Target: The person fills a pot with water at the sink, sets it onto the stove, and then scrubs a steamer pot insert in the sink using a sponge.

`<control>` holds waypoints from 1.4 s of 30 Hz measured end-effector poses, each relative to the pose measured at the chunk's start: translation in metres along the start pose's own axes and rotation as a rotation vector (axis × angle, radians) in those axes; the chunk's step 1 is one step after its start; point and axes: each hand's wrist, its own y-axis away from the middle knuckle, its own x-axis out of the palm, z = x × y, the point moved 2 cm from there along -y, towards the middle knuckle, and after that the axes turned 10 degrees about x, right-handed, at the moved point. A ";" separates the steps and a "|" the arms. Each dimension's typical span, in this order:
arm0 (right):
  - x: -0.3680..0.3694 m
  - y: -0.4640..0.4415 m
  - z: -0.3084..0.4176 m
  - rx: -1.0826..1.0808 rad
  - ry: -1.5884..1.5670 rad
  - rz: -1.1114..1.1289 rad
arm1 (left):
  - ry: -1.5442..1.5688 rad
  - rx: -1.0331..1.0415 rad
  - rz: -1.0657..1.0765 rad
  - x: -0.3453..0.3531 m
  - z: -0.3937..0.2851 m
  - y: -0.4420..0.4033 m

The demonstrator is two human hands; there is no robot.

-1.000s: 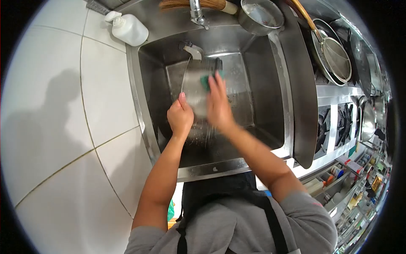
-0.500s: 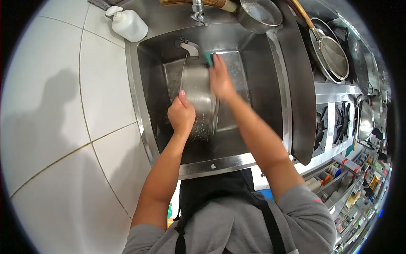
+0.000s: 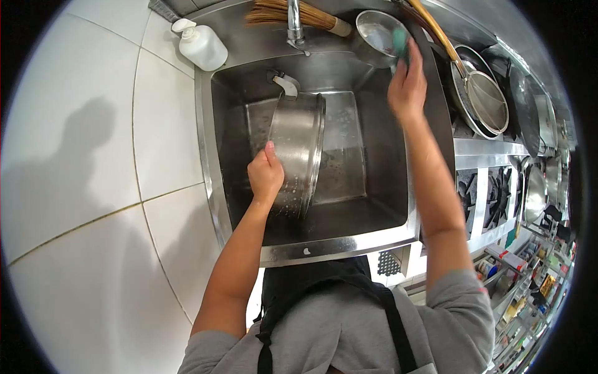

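Note:
A large steel pot (image 3: pixel 296 134) lies tipped on its side in the sink (image 3: pixel 387 187), with suds and drops on its wall. Its handle (image 3: pixel 287 86) points to the back of the sink. My left hand (image 3: pixel 266 174) is closed on the pot's left edge, thumb up along the outer wall. At the back right, my right hand (image 3: pixel 408 87) grips a green scouring pad (image 3: pixel 400 42), slightly blurred. The pad is at the mouth of a smaller metal pot (image 3: pixel 369 51) holding cloudy liquid; whether it touches the liquid I cannot tell.
Behind the sink are a faucet (image 3: pixel 295 28), a straw brush (image 3: pixel 324 20) and a white pump bottle (image 3: pixel 204 48). To the right, a strainer (image 3: pixel 488 100) rests over a pan near the stove burners (image 3: pixel 495 196). A tiled wall (image 3: pixel 75 149) stands at the left.
My right hand has moved with the scouring pad from the large pot's wall, right and back to the smaller pot. My left hand still holds the large pot.

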 end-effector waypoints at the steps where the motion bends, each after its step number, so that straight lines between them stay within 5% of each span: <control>1: 0.011 -0.026 -0.014 -0.161 0.091 -0.054 | -0.009 -0.006 -0.005 -0.002 0.000 0.000; 3: 0.043 -0.063 -0.057 -0.130 0.242 0.155 | 0.037 -0.036 0.039 -0.004 -0.002 -0.001; 5: 0.073 -0.081 -0.086 0.307 0.520 0.735 | 0.030 -0.049 0.026 -0.001 0.004 0.000; 6: 0.087 -0.091 -0.101 0.302 0.508 0.740 | 0.033 -0.053 0.021 0.000 0.006 -0.001; 8: 0.119 -0.099 -0.129 -0.044 0.531 1.020 | 0.024 -0.092 0.035 -0.005 -0.003 -0.003; 9: 0.127 -0.104 -0.134 0.045 0.640 1.135 | 0.026 -0.124 0.055 -0.006 -0.004 -0.003; 10: 0.132 -0.100 -0.138 0.040 0.633 1.144 | 0.020 -0.133 0.053 -0.006 -0.002 -0.001; 13: 0.148 -0.098 -0.154 0.663 0.695 1.038 | 0.029 -0.141 0.030 -0.002 0.003 -0.003; 16: 0.151 -0.098 -0.154 0.591 0.739 1.128 | 0.020 -0.157 0.035 -0.004 0.003 -0.003; 18: 0.154 -0.099 -0.158 0.649 0.704 0.960 | 0.028 -0.172 0.052 -0.007 -0.002 -0.002; 22: 0.153 -0.129 -0.148 0.149 0.595 1.016 | 0.041 -0.195 0.027 -0.004 0.006 -0.001; 23: 0.123 -0.134 -0.131 0.418 0.285 0.715 | 0.033 -0.171 0.033 -0.003 0.008 -0.002; 29: 0.031 -0.061 -0.017 0.657 -0.267 0.359 | 0.078 -0.087 0.060 -0.006 0.007 -0.002; 33: 0.053 0.055 0.047 0.561 -0.001 0.817 | 0.089 -0.042 0.047 -0.010 0.006 0.000; 35: 0.052 0.094 0.110 0.708 -0.273 0.979 | 0.121 -0.021 0.030 -0.024 0.003 0.009; 38: 0.074 0.156 0.130 -0.071 0.140 0.743 | 0.150 -0.064 0.025 -0.027 0.010 0.058; 42: 0.031 0.232 0.179 -0.324 0.432 0.607 | 0.136 -0.093 -0.016 -0.021 0.032 0.085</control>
